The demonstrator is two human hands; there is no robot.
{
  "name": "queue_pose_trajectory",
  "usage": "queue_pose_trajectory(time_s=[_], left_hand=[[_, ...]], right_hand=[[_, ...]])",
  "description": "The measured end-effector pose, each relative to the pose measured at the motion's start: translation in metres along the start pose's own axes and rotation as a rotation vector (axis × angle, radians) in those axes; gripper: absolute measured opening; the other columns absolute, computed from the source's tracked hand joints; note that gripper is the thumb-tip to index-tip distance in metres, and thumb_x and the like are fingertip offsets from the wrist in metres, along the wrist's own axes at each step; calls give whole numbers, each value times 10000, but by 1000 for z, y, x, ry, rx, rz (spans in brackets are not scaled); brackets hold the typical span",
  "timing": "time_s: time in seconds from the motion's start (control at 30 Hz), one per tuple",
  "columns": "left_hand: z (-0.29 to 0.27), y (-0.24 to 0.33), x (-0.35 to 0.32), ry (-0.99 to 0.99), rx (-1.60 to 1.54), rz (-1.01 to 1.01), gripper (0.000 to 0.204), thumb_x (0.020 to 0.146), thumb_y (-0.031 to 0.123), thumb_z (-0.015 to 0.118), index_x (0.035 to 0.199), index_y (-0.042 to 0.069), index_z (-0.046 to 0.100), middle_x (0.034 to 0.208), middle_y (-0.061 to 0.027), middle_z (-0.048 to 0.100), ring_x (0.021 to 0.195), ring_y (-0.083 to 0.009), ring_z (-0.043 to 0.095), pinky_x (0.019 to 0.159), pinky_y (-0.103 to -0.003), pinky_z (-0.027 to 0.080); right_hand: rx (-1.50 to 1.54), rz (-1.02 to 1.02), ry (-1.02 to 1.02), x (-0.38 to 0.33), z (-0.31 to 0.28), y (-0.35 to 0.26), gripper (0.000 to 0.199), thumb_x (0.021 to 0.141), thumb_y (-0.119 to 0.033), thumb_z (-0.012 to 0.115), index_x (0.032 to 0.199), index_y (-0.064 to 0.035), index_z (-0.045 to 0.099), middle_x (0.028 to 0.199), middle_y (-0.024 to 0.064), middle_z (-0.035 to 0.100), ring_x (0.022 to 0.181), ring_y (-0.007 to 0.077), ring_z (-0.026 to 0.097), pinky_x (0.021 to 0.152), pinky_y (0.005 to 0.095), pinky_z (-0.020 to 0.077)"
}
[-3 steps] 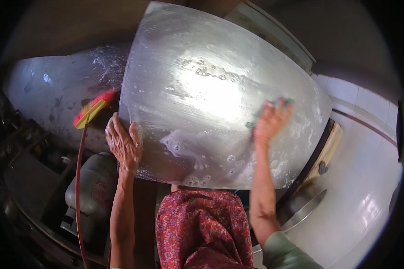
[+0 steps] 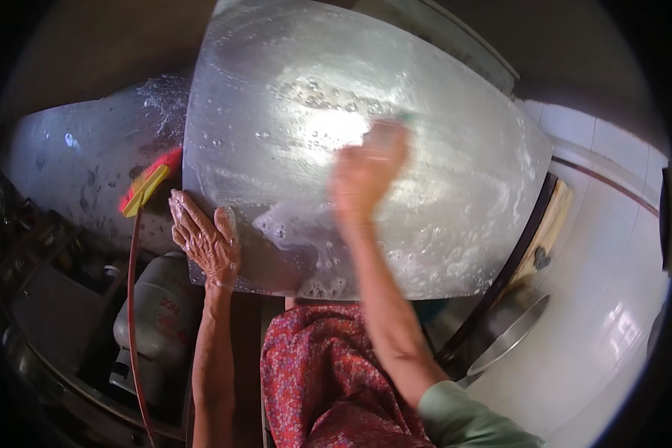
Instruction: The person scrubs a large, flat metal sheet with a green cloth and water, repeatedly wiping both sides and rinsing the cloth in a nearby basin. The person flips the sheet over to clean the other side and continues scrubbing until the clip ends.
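A large curved sheet of shiny metal (image 2: pixel 455 187) spreads before me, wet with suds and bubbles. Over its lower left edge rests my left hand (image 2: pixel 207 237), wet, fingers stretched out and thumb apart. Blurred by motion, my right hand (image 2: pixel 369 168) is on the middle of the sheet, closed over a green scouring pad (image 2: pixel 405 116); only a sliver of the pad shows past the fingertips. Left of the sheet, a yellow brush head with red bristles (image 2: pixel 151 183) leans on a second grey metal surface (image 2: pixel 75 153).
The brush's long reddish handle (image 2: pixel 133 313) runs down past a grey gas cylinder (image 2: pixel 153 321). Dark clutter fills the far left. On the right are a wooden board (image 2: pixel 554 231), a metal basin (image 2: pixel 511 340) and pale tiles (image 2: pixel 605 299). A red flowered cloth (image 2: pixel 328 373) covers my lap.
My right hand has swept left and away from me across the sheet with the pad. The sheet has shifted slightly up and left in view. My left hand stays at the edge.
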State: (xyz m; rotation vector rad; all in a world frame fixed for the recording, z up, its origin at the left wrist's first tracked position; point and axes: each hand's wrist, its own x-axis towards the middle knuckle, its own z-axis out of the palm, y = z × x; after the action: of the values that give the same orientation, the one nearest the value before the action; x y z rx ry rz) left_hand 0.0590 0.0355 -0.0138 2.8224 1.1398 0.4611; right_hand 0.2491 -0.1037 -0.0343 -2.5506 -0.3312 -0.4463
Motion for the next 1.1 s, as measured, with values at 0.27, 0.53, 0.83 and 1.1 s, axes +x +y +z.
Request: queue_pose_trajectory(time_s=[0.27, 0.53, 0.83, 1.1], left_hand=[[-26, 4, -97, -194, -7, -33, 672, 943, 441, 418, 1410, -25, 291, 1415, -226, 355, 1300, -394, 332, 1066, -472, 251], [-43, -18, -135, -151, -89, -522, 605, 928, 513, 412, 1248, 13, 533, 1152, -223, 595, 1043, -396, 562, 896, -452, 415], [-29, -51, -131, 37, -645, -873, 509, 893, 470, 583, 768, -11, 693, 572, 48, 420, 554, -59, 343, 499, -253, 287], [-26, -68, -140, -3, -1003, -1077, 377, 841, 465, 658, 657, 139, 610, 586, 86, 406, 487, -48, 329, 449, -237, 258]], right_hand=[[288, -292, -421, -139, -48, -23, 698, 820, -234, 640, 1409, -58, 310, 1450, 223, 277, 1276, 441, 352, 1039, 598, 296], [-224, -131, -484, -63, -221, 263, 621, 799, 7, 608, 1372, -143, 422, 1429, 161, 327, 1317, 343, 316, 1110, 434, 269], [-240, 5, -344, -156, -282, 322, 443, 919, -128, 458, 1353, -42, 425, 1443, 209, 288, 1341, 390, 273, 1097, 481, 234], [-154, -147, -444, -223, -208, 128, 505, 828, -114, 556, 1291, 52, 438, 1430, 273, 259, 1330, 456, 250, 1083, 568, 223]])
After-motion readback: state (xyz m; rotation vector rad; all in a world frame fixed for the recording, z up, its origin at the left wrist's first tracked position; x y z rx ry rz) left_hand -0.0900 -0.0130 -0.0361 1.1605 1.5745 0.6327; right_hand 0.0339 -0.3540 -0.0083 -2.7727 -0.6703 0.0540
